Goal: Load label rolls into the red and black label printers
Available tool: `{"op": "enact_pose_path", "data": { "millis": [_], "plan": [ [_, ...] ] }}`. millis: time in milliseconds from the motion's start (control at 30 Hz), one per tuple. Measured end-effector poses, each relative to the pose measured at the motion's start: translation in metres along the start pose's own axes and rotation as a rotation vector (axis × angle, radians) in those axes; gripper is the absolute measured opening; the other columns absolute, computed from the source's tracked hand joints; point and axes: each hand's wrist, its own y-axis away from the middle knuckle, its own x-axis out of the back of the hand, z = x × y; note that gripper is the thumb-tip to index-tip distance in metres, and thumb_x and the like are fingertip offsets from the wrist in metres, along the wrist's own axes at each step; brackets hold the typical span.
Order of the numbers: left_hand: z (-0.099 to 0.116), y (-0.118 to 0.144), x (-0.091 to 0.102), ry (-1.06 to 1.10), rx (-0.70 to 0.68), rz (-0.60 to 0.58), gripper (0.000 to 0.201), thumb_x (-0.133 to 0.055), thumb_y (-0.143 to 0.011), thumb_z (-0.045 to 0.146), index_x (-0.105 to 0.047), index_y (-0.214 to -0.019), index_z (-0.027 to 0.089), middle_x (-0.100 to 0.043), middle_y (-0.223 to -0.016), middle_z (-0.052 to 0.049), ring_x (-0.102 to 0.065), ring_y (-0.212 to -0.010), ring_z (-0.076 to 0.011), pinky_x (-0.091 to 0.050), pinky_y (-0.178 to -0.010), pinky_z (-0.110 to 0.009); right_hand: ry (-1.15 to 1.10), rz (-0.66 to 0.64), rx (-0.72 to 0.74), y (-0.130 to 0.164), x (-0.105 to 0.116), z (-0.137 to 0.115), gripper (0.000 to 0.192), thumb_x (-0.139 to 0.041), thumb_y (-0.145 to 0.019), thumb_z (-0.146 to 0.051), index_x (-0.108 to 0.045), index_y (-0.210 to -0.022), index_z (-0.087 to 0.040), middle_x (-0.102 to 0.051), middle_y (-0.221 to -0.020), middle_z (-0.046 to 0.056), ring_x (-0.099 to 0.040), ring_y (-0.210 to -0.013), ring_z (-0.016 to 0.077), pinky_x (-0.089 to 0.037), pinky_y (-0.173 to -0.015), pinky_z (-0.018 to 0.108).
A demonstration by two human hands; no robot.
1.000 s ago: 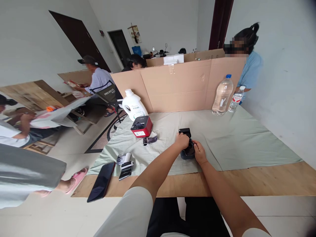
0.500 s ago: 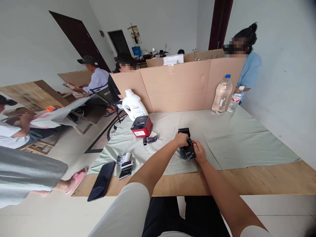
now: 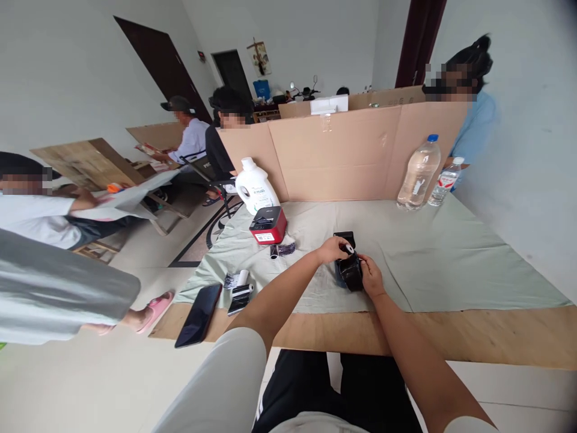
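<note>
A small ribbon roll (image 3: 350,248) with a white core end is pinched in the fingers of my left hand (image 3: 332,250). Glossy black ribbon film (image 3: 352,275) hangs in front of it, over a small black device whose raised back part (image 3: 344,237) shows behind the roll. My right hand (image 3: 372,278) is closed at the right edge of the film, thumb and fingers pressed together there. The film and my hands hide most of the device. To the left lie a short dark ribbon roll (image 3: 274,252) and a black ribbon roll with white core (image 3: 242,292).
A red and black box-shaped device (image 3: 268,227) stands before a white jug (image 3: 256,187). A phone (image 3: 198,316) lies at the front left edge. Two water bottles (image 3: 418,174) stand at the back right, before a cardboard screen (image 3: 333,156). Other people sit beyond; someone stands at left.
My left hand has lifted and turned the ribbon roll, so its white core end shows. The film now bunches upward between my hands. The whole view has shifted slightly.
</note>
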Motion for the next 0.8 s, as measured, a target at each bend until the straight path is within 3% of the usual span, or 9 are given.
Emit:
{"op": "enact_pose_path", "data": {
  "millis": [67, 167, 300, 400, 467, 567, 800],
  "plan": [
    [-0.002, 0.019, 0.017, 0.219, 0.025, -0.002, 0.034, -0.062, -0.063, 0.009, -0.069, -0.096, 0.011, -0.068, -0.083, -0.004, -0.062, -0.074, -0.0135, -0.048, -0.070, -0.023, -0.010, -0.016, -0.010, 0.001, 0.001, 0.000, 0.042, -0.038, -0.088, -0.046, -0.064, -0.107, -0.020, -0.066, -0.110, 0.010, -0.058, -0.105, 0.0231, -0.043, -0.098, 0.043],
    [-0.012, 0.056, 0.055, 0.356, 0.163, -0.150, 0.034, -0.063, -0.061, 0.011, -0.069, -0.094, 0.012, -0.068, -0.081, -0.004, -0.062, -0.073, -0.0141, -0.049, -0.069, -0.024, 0.001, -0.016, -0.016, 0.001, 0.003, 0.001, 0.043, -0.039, -0.087, -0.048, -0.064, -0.107, -0.019, -0.066, -0.111, 0.010, -0.058, -0.105, 0.0234, -0.042, -0.098, 0.044],
    [-0.041, 0.116, 0.112, 0.226, 0.386, -0.341, 0.030, -0.068, -0.054, 0.012, -0.071, -0.084, 0.016, -0.070, -0.077, -0.002, -0.063, -0.074, -0.0175, -0.049, -0.069, -0.025, 0.051, 0.007, -0.023, -0.001, 0.002, 0.003, 0.044, -0.039, -0.086, -0.049, -0.064, -0.106, -0.019, -0.067, -0.110, 0.010, -0.059, -0.102, 0.0231, -0.044, -0.096, 0.043],
    [-0.066, 0.155, 0.139, -0.001, 0.501, -0.316, 0.029, -0.069, -0.053, 0.015, -0.072, -0.081, 0.017, -0.070, -0.075, -0.001, -0.063, -0.074, -0.0188, -0.048, -0.068, -0.026, 0.068, 0.012, -0.018, -0.001, 0.002, 0.003, 0.044, -0.039, -0.084, -0.049, -0.065, -0.105, -0.019, -0.068, -0.108, 0.010, -0.060, -0.101, 0.0233, -0.045, -0.094, 0.042],
    [-0.079, 0.172, 0.146, -0.199, 0.513, -0.222, 0.030, -0.069, -0.052, 0.015, -0.072, -0.082, 0.019, -0.070, -0.075, 0.001, -0.062, -0.075, -0.0193, -0.046, -0.068, -0.025, 0.074, 0.018, -0.015, -0.001, 0.002, 0.002, 0.045, -0.039, -0.083, -0.049, -0.065, -0.104, -0.018, -0.068, -0.107, 0.011, -0.060, -0.100, 0.0238, -0.045, -0.093, 0.043],
    [-0.090, 0.185, 0.140, -0.420, 0.466, -0.103, 0.037, -0.068, -0.053, 0.015, -0.072, -0.089, 0.023, -0.071, -0.085, 0.002, -0.062, -0.084, -0.0205, -0.044, -0.072, -0.024, 0.077, 0.016, -0.023, -0.001, 0.003, -0.001, 0.046, -0.040, -0.082, -0.049, -0.064, -0.105, -0.017, -0.068, -0.108, 0.012, -0.060, -0.100, 0.0242, -0.045, -0.092, 0.043],
    [-0.100, 0.180, 0.118, -0.720, 0.344, -0.065, 0.036, -0.072, -0.061, 0.023, -0.070, -0.097, 0.026, -0.068, -0.104, -0.005, -0.056, -0.107, -0.0282, -0.040, -0.090, -0.032, 0.069, -0.003, -0.066, 0.000, 0.003, 0.002, 0.048, -0.041, -0.081, -0.048, -0.064, -0.108, -0.016, -0.067, -0.110, 0.013, -0.060, -0.097, 0.0238, -0.045, -0.091, 0.042]
  ]
}}
